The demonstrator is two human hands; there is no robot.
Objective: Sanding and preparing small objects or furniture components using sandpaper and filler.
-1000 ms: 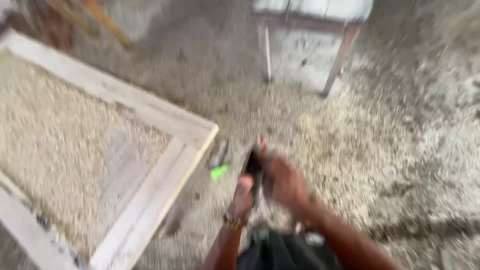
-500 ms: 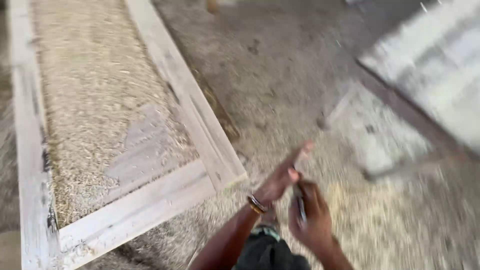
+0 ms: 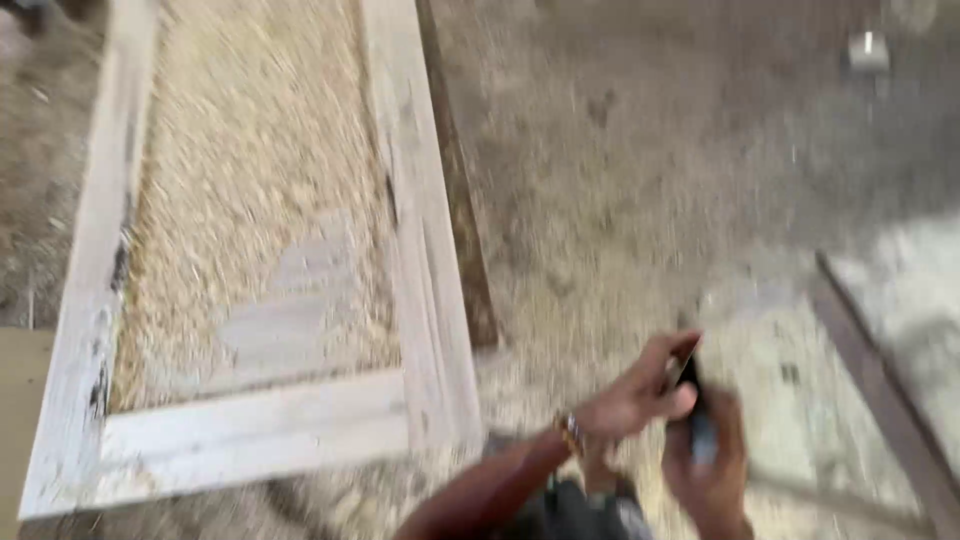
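- Head view, heavily blurred; both hands low in frame, right of centre, over a floor strewn with sawdust.
- Right hand (image 3: 708, 470) was curled round a small dark object (image 3: 700, 425), upright in its grasp; kind of object could not be told.
- Left hand (image 3: 635, 395) lay against the object's upper end, fingers (image 3: 668, 352) extended and touching it; a bracelet (image 3: 570, 432) on that wrist.
- Pale wooden frame (image 3: 425, 290) lay left of the hands, apart from them; shavings (image 3: 250, 200) filled its inside.
- Dark board edge (image 3: 880, 385) ran at right.
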